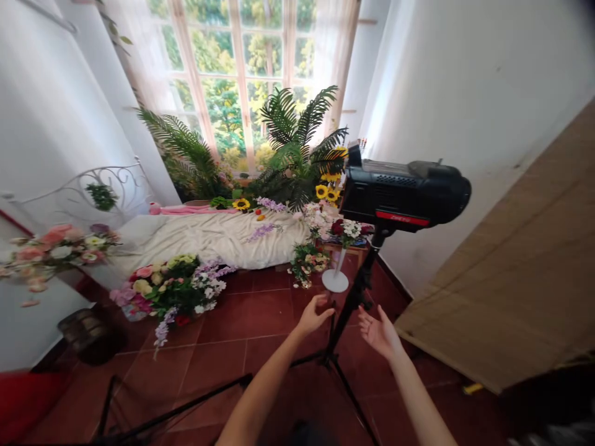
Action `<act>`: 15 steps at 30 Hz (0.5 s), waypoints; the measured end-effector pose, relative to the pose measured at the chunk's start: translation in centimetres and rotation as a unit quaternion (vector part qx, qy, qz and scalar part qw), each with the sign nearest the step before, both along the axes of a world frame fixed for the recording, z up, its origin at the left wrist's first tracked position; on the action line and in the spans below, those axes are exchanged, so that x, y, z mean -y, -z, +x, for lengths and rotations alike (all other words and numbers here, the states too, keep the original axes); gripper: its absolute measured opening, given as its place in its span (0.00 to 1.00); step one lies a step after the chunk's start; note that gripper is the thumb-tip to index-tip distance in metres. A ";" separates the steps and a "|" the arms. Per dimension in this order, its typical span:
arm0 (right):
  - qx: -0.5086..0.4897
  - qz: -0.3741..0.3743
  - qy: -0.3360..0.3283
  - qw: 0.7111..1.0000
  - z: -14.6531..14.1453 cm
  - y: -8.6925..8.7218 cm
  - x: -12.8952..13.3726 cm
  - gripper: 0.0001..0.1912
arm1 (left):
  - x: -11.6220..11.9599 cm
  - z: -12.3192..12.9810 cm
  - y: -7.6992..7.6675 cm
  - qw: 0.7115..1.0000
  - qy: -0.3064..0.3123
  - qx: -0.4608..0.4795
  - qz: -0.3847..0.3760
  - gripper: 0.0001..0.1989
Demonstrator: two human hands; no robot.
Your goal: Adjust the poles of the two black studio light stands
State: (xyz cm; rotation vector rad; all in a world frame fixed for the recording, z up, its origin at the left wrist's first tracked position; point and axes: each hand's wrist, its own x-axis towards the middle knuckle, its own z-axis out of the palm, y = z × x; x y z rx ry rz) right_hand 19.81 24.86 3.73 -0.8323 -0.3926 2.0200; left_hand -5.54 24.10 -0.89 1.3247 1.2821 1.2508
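Note:
A black studio light [395, 192] with a red label sits on top of a black light stand [346, 316]. My left hand [316, 316] is just left of the stand's pole, its fingers loosely curved and thumb apart, with nothing in it. To the right of the pole, my right hand [377, 331] is turned palm up with fingers spread, also holding nothing. Both hands look apart from the pole, near its clamp knob [367, 303]. Below them the stand's legs spread over the red tiled floor [260, 353].
Ahead is a white metal-framed bed with a cream cover [223, 238]. Flower bunches [171, 285], palm plants [297, 142] and a round white stand base [335, 280] surround it. Another black stand's legs [176, 409] cross the floor at lower left. A brown panel [502, 272] leans at right.

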 end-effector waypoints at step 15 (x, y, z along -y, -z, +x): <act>-0.144 -0.058 -0.094 0.983 1.9 -1.2 -3.2 0.13 | -10.0 15.0 -7.8 0.991 0.090 0.065 0.074 0.19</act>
